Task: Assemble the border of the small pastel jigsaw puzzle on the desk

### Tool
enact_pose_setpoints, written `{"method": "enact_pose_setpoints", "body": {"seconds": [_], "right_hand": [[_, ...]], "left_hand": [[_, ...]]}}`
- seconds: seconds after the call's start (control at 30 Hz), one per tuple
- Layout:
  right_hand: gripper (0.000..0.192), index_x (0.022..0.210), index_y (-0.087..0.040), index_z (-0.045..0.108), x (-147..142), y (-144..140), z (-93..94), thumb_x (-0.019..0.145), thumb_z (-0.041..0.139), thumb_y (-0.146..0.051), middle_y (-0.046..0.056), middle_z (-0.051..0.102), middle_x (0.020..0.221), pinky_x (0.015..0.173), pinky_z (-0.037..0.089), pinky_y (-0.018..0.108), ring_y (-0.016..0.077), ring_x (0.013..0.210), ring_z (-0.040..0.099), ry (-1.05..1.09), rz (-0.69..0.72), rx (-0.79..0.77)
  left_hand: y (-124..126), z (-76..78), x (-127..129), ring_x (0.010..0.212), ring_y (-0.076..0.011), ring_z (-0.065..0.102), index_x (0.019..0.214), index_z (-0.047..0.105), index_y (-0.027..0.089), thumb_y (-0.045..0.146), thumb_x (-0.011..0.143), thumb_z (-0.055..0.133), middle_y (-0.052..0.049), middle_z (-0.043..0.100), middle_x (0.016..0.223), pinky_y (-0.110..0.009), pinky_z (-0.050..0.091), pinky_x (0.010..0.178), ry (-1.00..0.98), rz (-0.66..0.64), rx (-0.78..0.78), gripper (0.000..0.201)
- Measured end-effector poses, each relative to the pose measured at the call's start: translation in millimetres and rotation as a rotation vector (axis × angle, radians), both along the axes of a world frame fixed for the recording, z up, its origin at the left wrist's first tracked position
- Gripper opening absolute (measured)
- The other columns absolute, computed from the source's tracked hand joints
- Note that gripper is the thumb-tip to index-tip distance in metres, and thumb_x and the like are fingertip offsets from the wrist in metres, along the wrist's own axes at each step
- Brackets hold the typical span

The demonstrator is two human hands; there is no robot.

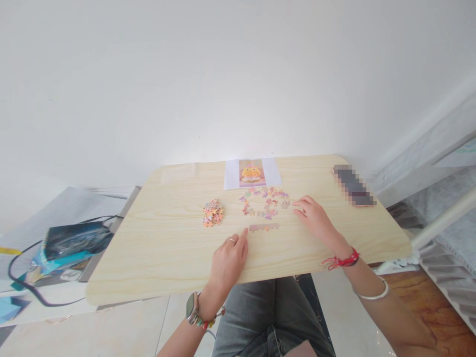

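Sorting and joining stage — left hand [229, 258] flat on the pale woodgrain desk [167, 248], loose, forefinger touching the short joined strip [264, 227]. Right hand [314, 215] relaxed, holds nothing, fingertips at the spread jigsaw pieces [266, 202]. Heap of small knobbly pieces [213, 213] lies left — reference print [252, 173] far side. Likely next: a fine pinch on one piece.

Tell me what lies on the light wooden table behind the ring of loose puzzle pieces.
A white sheet printed with an orange cartoon picture lies flat on the table. Nothing covers it; whatever is underneath it stays hidden.
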State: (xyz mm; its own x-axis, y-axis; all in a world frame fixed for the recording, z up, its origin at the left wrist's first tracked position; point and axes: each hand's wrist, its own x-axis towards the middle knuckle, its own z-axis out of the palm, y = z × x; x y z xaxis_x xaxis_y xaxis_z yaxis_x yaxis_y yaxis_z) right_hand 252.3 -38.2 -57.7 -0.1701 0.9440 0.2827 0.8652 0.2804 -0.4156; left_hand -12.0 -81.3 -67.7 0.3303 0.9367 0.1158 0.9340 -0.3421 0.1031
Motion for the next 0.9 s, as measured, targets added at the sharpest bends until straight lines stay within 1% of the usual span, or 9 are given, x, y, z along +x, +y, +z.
{"method": "enact_pose_setpoints", "body": {"seconds": [0.1, 0.2, 0.33, 0.47, 0.6, 0.67, 0.73, 0.8, 0.9], "right_hand": [[0.022, 0.099, -0.015, 0.061, 8.4, 16.5, -2.0, 0.081, 0.048, -0.016, 0.006, 0.055, 0.092, 0.074, 0.044, 0.03, 0.0164, 0.078, 0.055, -0.029, 0.016, -0.046], [0.02, 0.095, -0.016, 0.062, 9.2, 31.5, -5.1, 0.08, 0.049, -0.014, 0.005, 0.054, 0.09, 0.072, 0.043, 0.027, 0.0147, 0.074, 0.054, -0.053, 0.057, -0.062], [0.017, 0.09, -0.017, 0.063, 9.0, 48.1, -5.3, 0.08, 0.049, -0.014, 0.005, 0.053, 0.089, 0.074, 0.042, 0.027, 0.0149, 0.078, 0.054, -0.065, 0.077, -0.04], [0.017, 0.089, -0.017, 0.064, 5.0, 57.3, -1.3, 0.082, 0.049, -0.014, 0.004, 0.054, 0.087, 0.074, 0.041, 0.026, 0.015, 0.079, 0.054, -0.044, 0.078, -0.055], [0.018, 0.091, -0.017, 0.065, -5.4, 61.7, 2.0, 0.083, 0.049, -0.016, 0.004, 0.053, 0.086, 0.071, 0.041, 0.025, 0.0135, 0.076, 0.054, -0.007, 0.123, -0.072], [0.017, 0.089, -0.017, 0.065, -9.3, 65.5, 3.2, 0.083, 0.049, -0.017, 0.004, 0.053, 0.087, 0.072, 0.04, 0.025, 0.0134, 0.078, 0.054, -0.001, 0.134, -0.074], [0.016, 0.084, -0.017, 0.066, -10.7, 70.7, 4.4, 0.083, 0.05, -0.017, 0.004, 0.053, 0.085, 0.072, 0.04, 0.025, 0.0135, 0.078, 0.053, -0.005, 0.136, -0.079], [0.016, 0.082, -0.016, 0.066, -10.4, 76.1, 5.9, 0.083, 0.051, -0.018, 0.004, 0.053, 0.084, 0.072, 0.04, 0.026, 0.0136, 0.076, 0.053, -0.01, 0.138, -0.082], [0.015, 0.082, -0.015, 0.066, -9.6, 81.9, 9.3, 0.082, 0.051, -0.018, 0.005, 0.054, 0.084, 0.071, 0.04, 0.027, 0.0138, 0.074, 0.053, -0.006, 0.146, -0.086]], "left_hand": [[0.7, 0.0, -0.1, 0.073, -0.0159, 0.06, 0.121, 0.051, 0.021, 0.022, 0.09, 0.032, -0.005, 0.063, 0.082, -0.023, 0.044, 0.057, 0.014, 0.01, -0.005, 0.036], [0.4, 0.0, 0.5, 0.073, -0.0161, 0.06, 0.12, 0.051, 0.021, 0.022, 0.09, 0.033, -0.005, 0.062, 0.081, -0.024, 0.045, 0.058, 0.007, 0.014, -0.021, 0.036], [-0.3, 0.4, 0.5, 0.075, -0.0154, 0.059, 0.122, 0.049, 0.022, 0.022, 0.09, 0.033, -0.005, 0.062, 0.082, -0.023, 0.045, 0.06, 0.009, 0.004, -0.039, 0.036], [-0.5, -2.7, -0.4, 0.076, -0.0159, 0.06, 0.122, 0.049, 0.021, 0.022, 0.09, 0.031, -0.005, 0.062, 0.081, -0.023, 0.046, 0.062, 0.015, -0.013, -0.016, 0.036], [1.0, -8.8, -3.0, 0.076, -0.0166, 0.061, 0.119, 0.049, 0.019, 0.021, 0.089, 0.033, -0.005, 0.064, 0.084, -0.024, 0.047, 0.062, -0.026, -0.019, 0.039, 0.034], [2.8, -9.7, -5.3, 0.076, -0.0159, 0.062, 0.114, 0.05, 0.019, 0.02, 0.089, 0.033, -0.005, 0.064, 0.086, -0.024, 0.047, 0.063, -0.046, -0.017, 0.06, 0.03], [5.2, -7.7, -8.0, 0.072, -0.015, 0.062, 0.102, 0.054, 0.018, 0.021, 0.089, 0.033, -0.004, 0.065, 0.083, -0.023, 0.046, 0.061, -0.057, 0.013, 0.058, 0.025], [7.9, -3.5, -10.3, 0.066, -0.0145, 0.062, 0.089, 0.054, 0.019, 0.024, 0.09, 0.033, -0.002, 0.064, 0.074, -0.022, 0.043, 0.055, -0.048, 0.081, 0.028, 0.021], [11.9, 3.4, -12.8, 0.058, -0.0144, 0.061, 0.081, 0.049, 0.02, 0.03, 0.09, 0.035, 0.001, 0.06, 0.061, -0.021, 0.037, 0.048, -0.016, 0.194, -0.011, 0.02]]}}
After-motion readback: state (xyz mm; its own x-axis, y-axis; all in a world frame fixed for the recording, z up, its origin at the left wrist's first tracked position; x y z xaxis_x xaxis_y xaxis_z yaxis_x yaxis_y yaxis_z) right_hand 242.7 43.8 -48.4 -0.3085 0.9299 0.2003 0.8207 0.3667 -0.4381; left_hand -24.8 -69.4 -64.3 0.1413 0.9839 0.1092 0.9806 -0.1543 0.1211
